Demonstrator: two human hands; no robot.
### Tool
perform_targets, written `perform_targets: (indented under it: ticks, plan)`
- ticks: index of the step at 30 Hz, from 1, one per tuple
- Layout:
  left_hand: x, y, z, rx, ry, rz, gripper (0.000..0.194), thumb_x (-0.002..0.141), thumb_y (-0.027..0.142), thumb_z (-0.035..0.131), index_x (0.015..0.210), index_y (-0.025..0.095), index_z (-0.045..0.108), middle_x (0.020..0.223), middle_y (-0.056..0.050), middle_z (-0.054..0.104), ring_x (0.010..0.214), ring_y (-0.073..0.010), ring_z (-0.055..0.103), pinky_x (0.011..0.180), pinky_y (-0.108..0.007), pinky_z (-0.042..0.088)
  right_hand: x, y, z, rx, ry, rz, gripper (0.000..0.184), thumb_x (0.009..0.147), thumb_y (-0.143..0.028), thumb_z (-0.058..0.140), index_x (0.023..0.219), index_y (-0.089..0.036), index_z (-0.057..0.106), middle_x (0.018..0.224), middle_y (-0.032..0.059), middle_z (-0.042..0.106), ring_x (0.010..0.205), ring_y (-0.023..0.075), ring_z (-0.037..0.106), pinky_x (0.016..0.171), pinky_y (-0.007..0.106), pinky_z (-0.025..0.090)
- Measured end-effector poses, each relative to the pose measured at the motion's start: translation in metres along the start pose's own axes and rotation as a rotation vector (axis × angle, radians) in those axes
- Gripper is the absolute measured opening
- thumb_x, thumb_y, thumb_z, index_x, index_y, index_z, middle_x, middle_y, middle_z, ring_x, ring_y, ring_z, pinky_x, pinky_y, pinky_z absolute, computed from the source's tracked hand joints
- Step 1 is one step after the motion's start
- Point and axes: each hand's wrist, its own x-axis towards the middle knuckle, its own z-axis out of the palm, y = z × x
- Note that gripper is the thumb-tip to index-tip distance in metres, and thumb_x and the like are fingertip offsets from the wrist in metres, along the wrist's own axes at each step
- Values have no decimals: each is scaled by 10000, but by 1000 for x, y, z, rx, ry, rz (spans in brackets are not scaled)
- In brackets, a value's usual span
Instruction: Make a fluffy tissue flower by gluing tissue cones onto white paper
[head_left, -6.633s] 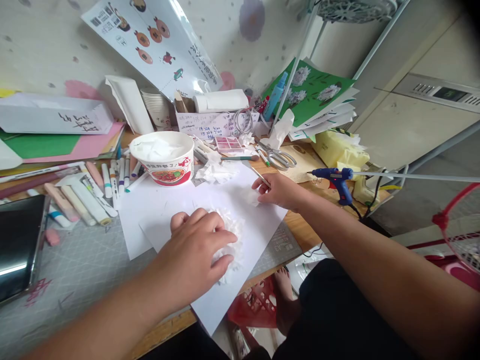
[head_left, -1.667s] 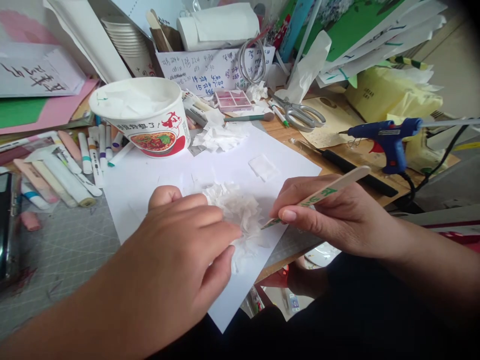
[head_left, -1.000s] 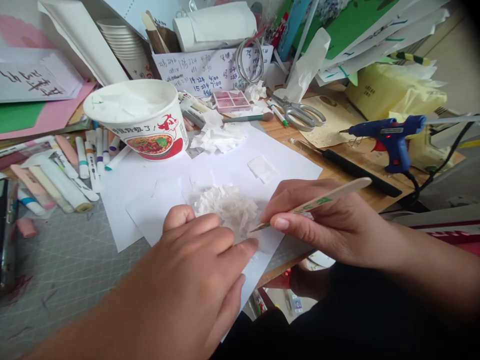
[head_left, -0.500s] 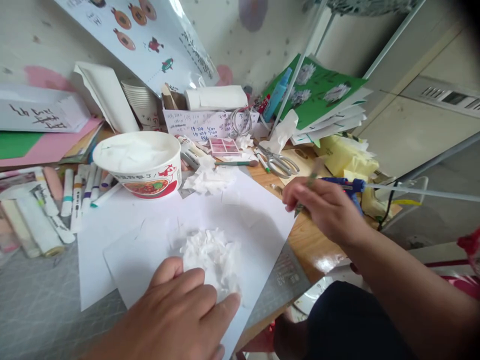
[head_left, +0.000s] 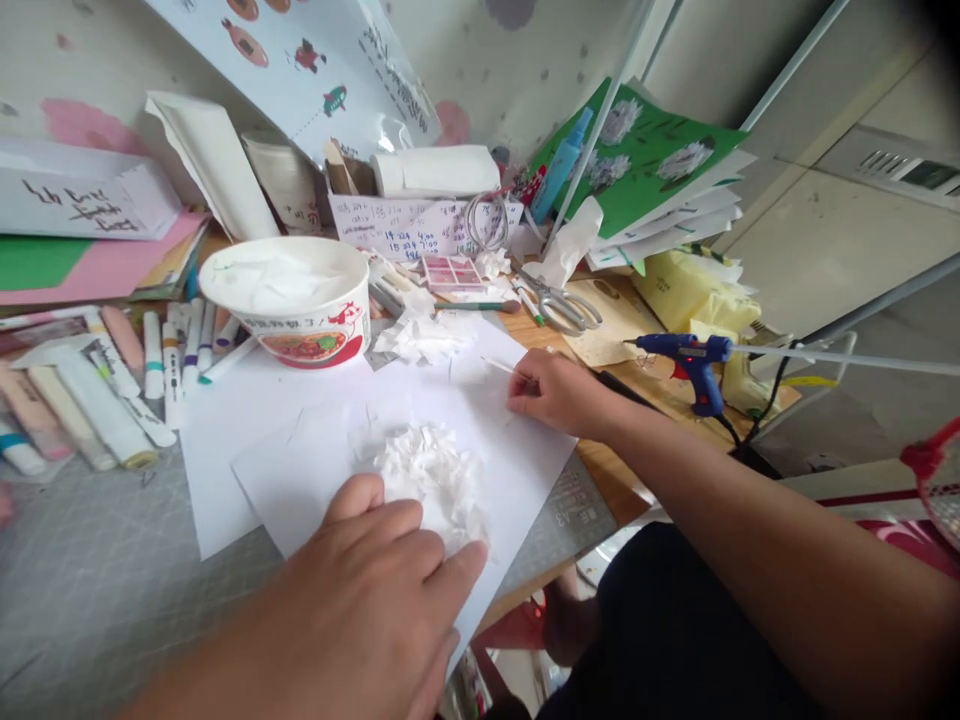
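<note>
Crumpled white tissue paper (head_left: 431, 475) lies in a ruffled clump on white paper sheets (head_left: 300, 400). My left hand (head_left: 375, 590) steadies its near edge, with bent fingers against the clump and the index finger reaching along the right side. Its thumb is mostly hidden below. My right hand (head_left: 559, 395) is closed over the sheets' right part, pinching a thin whitish stick (head_left: 496, 365) that points left. The stick's exact kind cannot be made out. A small clear piece (head_left: 469, 370) lies close to its tip. Behind the right hand, a blue glue gun (head_left: 694, 365) stands on the table.
A paper noodle bowl (head_left: 289, 300) stands behind the sheets, beside more crumpled tissue (head_left: 424, 335). Several markers (head_left: 169, 370) lie at left on a grey cutting mat (head_left: 187, 610). Scissors (head_left: 562, 305), a pink palette (head_left: 452, 273) and a brush (head_left: 480, 306) lie at the back.
My right hand has moved left, from beside the glue gun to over the sheets, and the stick now points left. The glue gun is now fully uncovered. My left hand stays at the tissue.
</note>
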Motion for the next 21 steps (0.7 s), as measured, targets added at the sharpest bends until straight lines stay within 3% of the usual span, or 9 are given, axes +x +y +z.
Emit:
perform_targets:
  ticks: [4, 7, 11, 15, 21]
  plan:
    - [3, 0, 3, -44, 59, 55, 303, 807, 150, 507, 1029, 249, 688, 696, -20, 641, 681, -224, 548, 836, -479, 331, -8, -5, -6, 25, -19, 75, 58, 777, -221, 631, 765, -166, 644, 635, -5, 563, 558, 116, 470, 562, 263, 360]
    - [2, -1, 5, -47, 84, 81, 339, 782, 137, 499, 1038, 251, 690, 677, -15, 633, 645, -218, 531, 815, -480, 327, -7, -3, -6, -18, 40, 68, 117, 755, -266, 678, 811, -163, 671, 718, 14, 606, 586, 117, 472, 592, 273, 367]
    - [3, 4, -1, -54, 25, -21, 280, 799, 173, 600, 1038, 280, 700, 747, -6, 679, 731, -225, 593, 862, -468, 356, -2, 3, 3, -28, 86, 23, 214, 701, -247, 747, 891, -159, 705, 883, 50, 649, 675, 133, 519, 665, 277, 404]
    - [4, 6, -5, -29, 28, -50, 235, 808, 186, 614, 1004, 276, 709, 747, -5, 684, 740, -222, 602, 880, -465, 366, -3, 5, 11, -7, 104, -6, 27, 743, -193, 688, 754, -169, 691, 763, 25, 639, 668, 134, 532, 662, 268, 407]
    - [1, -5, 9, -84, 132, 61, 287, 770, 194, 588, 1023, 268, 702, 697, -10, 664, 676, -226, 560, 839, -472, 346, -6, 6, 9, 51, 111, -3, 54, 747, -144, 644, 698, -164, 658, 724, 11, 614, 653, 124, 517, 636, 266, 387]
